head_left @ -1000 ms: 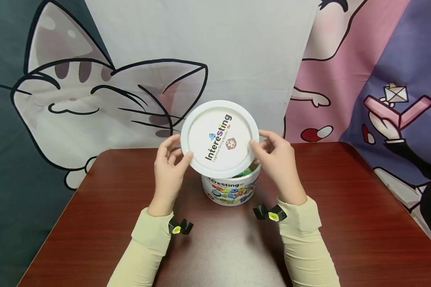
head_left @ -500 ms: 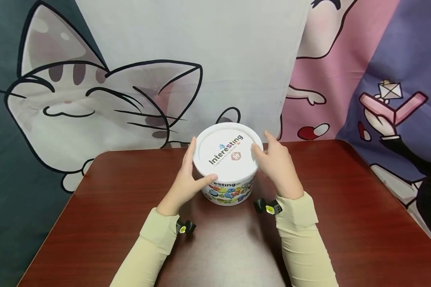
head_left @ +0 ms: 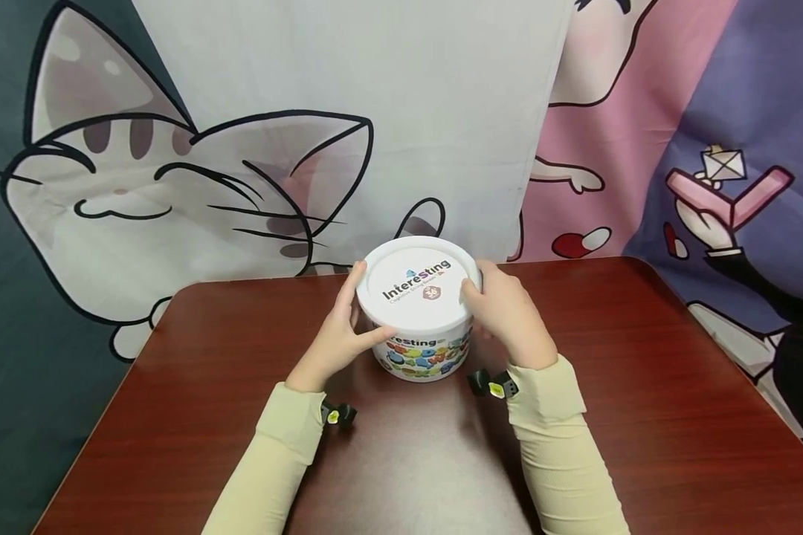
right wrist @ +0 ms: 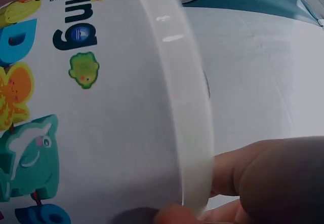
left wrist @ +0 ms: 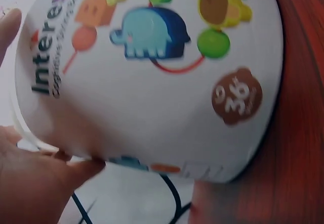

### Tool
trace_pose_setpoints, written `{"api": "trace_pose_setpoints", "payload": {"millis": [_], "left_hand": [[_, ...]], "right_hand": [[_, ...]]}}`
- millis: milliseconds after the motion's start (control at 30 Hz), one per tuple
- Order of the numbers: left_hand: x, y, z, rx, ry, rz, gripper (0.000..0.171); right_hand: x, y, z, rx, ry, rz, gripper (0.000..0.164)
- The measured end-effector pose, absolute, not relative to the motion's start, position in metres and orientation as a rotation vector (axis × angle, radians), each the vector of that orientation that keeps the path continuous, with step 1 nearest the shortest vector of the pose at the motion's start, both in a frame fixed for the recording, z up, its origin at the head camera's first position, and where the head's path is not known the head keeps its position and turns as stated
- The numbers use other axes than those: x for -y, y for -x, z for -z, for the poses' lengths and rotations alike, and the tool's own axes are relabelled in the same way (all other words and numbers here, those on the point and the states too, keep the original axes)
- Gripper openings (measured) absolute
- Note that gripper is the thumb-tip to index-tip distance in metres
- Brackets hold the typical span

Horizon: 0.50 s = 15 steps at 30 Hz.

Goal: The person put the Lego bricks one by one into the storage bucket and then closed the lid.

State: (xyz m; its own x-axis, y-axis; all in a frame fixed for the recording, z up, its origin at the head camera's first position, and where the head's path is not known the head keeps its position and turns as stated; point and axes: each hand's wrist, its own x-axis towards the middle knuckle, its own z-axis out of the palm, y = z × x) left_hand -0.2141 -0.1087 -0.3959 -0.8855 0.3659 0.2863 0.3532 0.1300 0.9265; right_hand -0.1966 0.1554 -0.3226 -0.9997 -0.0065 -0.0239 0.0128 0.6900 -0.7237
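A round white tub (head_left: pixel 423 358) with colourful animal beads printed on its side stands upright on the table. Its white lid (head_left: pixel 401 264), lettered "Interesting", lies flat over the top. My left hand (head_left: pixel 334 334) holds the tub at its left, thumb along the front rim and fingers round the side; the left wrist view shows fingertips against the printed wall (left wrist: pixel 126 112) below the rim. At the right, my right hand (head_left: pixel 511 316) grips the lid's edge, thumb on top; its fingers are partly hidden. In the right wrist view the rim (right wrist: pixel 190 102) covers the tub's edge.
The reddish-brown wooden table (head_left: pixel 207 401) extends around the tub to both sides. Behind its far edge hangs a cartoon-printed cloth backdrop (head_left: pixel 455 111). Small black cameras are strapped to the left wrist (head_left: pixel 337 414) and right wrist (head_left: pixel 493 384).
The lid has come down from a tilted position onto the tub, covering the coloured contents. My left thumb has shifted to the front rim, and my right fingers have closed round the right edge.
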Motion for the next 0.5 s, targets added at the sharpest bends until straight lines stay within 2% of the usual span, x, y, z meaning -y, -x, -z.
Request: {"api": "trace_pose_setpoints", "payload": {"millis": [233,367,500], "left_hand": [[0.1143,0.2198,0.3980,-2.416,-0.720,-1.799,0.103],[0.1161,0.2204,0.3975,-2.433,-0.743,-1.777,0.098],[0.1166,0.2195,0.3967,-2.537,-0.793,-1.739,0.086]], "right_hand": [[-0.1578,0.1936,0.3171,-2.899,-0.028,1.082,0.040],[-0.1601,0.1947,0.3171,-2.967,-0.041,0.992,0.048],[-0.1580,0.1995,0.3210,-3.064,-0.003,1.035,0.054]]}}
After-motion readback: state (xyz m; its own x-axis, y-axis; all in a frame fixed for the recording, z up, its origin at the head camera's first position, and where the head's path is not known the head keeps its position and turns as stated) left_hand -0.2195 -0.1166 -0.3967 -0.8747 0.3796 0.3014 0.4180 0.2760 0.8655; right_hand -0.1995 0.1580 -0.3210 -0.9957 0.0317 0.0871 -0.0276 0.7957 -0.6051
